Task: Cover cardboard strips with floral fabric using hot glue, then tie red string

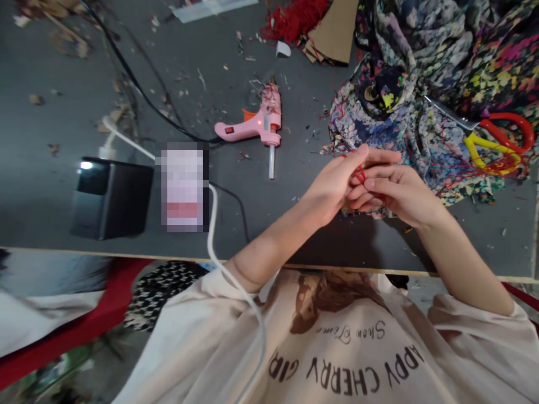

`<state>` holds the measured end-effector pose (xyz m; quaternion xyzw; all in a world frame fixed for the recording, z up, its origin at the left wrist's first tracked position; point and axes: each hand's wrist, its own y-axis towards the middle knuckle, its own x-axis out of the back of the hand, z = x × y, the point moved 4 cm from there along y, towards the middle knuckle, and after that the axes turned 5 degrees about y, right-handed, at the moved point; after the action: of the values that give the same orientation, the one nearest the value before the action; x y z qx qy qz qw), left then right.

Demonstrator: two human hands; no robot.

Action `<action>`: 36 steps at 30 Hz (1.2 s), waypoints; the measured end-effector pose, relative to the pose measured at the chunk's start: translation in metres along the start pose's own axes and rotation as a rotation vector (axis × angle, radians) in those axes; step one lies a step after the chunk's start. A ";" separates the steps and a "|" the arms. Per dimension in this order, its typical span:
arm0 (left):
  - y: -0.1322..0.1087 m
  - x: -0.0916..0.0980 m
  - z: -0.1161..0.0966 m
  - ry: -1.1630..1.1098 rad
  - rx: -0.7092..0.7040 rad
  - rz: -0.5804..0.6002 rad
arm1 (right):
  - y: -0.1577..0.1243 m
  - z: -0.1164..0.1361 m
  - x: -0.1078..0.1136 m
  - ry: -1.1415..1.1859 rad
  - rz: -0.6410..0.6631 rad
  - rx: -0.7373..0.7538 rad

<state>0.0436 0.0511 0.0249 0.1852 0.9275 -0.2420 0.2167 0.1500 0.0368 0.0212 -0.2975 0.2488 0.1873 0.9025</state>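
Red string (359,175) is looped around the fingers of my left hand (339,182), near the table's front edge. My right hand (398,191) meets it from the right, thumb and fingers pinched on the same string. The fingers of both hands overlap, so part of the string is hidden. Just beyond them lies a crumpled floral cloth (357,120). On its right part rest scissors (507,134) with red and yellow handles, among loose red strands.
A pink glue gun (248,128) with a lit light lies left of my hands. Farther left are a phone (183,188) with a white cable and a black power bank (112,196). Red thread (295,19) and cardboard (332,33) lie at the back.
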 end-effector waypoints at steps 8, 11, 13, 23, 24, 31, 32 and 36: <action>0.023 0.021 0.009 0.119 -0.194 0.072 | 0.020 -0.019 0.013 0.036 -0.061 0.053; 0.023 0.023 0.010 0.092 -0.150 0.067 | 0.019 -0.020 0.013 0.032 -0.091 0.037; 0.023 0.024 0.011 0.069 -0.121 0.047 | 0.019 -0.021 0.012 0.041 -0.097 0.025; 0.024 0.026 0.017 -0.017 -0.076 0.041 | 0.016 -0.021 0.017 -0.091 -0.121 0.098; 0.024 0.026 0.016 -0.041 -0.065 0.024 | 0.015 -0.021 0.017 -0.112 -0.119 0.102; 0.025 0.026 0.012 -0.118 -0.111 0.051 | 0.007 -0.006 0.021 -0.448 -0.173 0.274; 0.025 0.027 0.013 -0.114 -0.110 0.050 | 0.006 -0.003 0.023 -0.503 -0.195 0.319; 0.024 0.029 0.018 -0.062 -0.147 0.033 | -0.002 0.010 0.026 -0.831 -0.338 0.663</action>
<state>0.0355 0.0684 -0.0123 0.1763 0.9325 -0.1753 0.2620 0.1759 0.0466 0.0147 0.0653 -0.1334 0.0532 0.9875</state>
